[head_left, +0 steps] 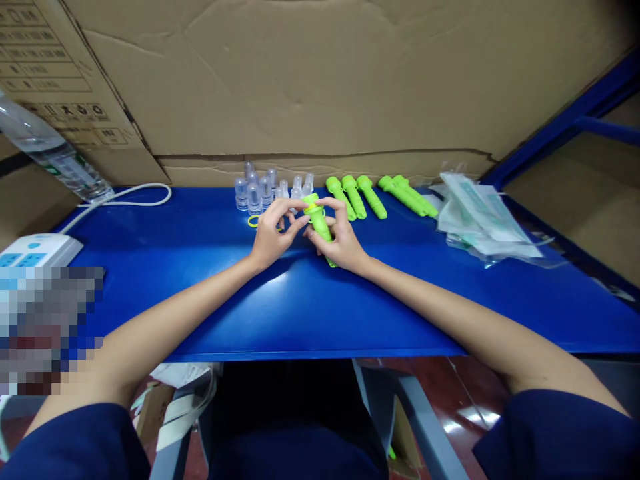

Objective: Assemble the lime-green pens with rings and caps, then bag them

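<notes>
A lime-green flashlight body [321, 230] is held tilted above the blue table, its head pointing away from me. My right hand [343, 239] wraps round its barrel, with the index finger up at the head. From the other side, my left hand [275, 233] presses its fingertips and thumb against the head. A yellow band [311, 206] shows round the head between my fingers; whether it is a loose ring I cannot tell. Just behind my left hand lies a yellow ring [253, 221] on the table. Several clear plastic caps [254, 195] stand behind it.
Several more green flashlight bodies [373, 197] lie at the back right, beside a pile of clear plastic packets [487, 217]. At the left are a white power strip [43, 250], its cable and a water bottle [55, 157]. A cardboard wall [310, 80] closes the back.
</notes>
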`<action>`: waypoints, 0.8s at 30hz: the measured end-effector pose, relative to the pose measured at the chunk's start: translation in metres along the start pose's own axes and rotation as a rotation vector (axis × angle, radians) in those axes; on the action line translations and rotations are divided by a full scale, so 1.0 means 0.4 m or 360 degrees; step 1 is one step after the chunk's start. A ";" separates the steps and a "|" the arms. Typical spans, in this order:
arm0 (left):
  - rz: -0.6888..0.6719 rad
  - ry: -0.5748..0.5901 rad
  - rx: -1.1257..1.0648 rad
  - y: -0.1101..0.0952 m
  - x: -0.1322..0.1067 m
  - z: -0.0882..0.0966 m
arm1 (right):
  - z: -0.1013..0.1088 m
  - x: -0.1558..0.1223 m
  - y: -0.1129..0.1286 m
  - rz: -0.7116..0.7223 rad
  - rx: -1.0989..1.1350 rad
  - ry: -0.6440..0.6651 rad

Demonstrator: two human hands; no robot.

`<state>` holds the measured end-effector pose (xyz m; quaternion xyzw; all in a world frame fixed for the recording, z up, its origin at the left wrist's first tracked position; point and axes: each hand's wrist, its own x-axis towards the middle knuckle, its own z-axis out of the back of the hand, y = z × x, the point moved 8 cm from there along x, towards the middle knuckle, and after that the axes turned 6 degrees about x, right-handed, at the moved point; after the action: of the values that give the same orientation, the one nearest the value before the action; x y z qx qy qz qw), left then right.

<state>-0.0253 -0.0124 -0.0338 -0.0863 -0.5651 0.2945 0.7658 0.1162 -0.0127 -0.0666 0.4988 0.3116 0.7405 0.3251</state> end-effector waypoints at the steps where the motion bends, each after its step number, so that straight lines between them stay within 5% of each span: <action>1: -0.0015 0.0014 0.0011 -0.001 0.000 -0.001 | 0.001 0.000 -0.002 -0.0017 -0.0008 -0.0008; 24: 0.0205 0.0017 -0.0047 0.027 -0.001 -0.006 | 0.008 -0.001 -0.018 -0.0167 0.0046 -0.0032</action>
<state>-0.0271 -0.0035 -0.0399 -0.1354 -0.5587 0.3342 0.7469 0.1207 -0.0084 -0.0715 0.4938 0.3447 0.7129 0.3593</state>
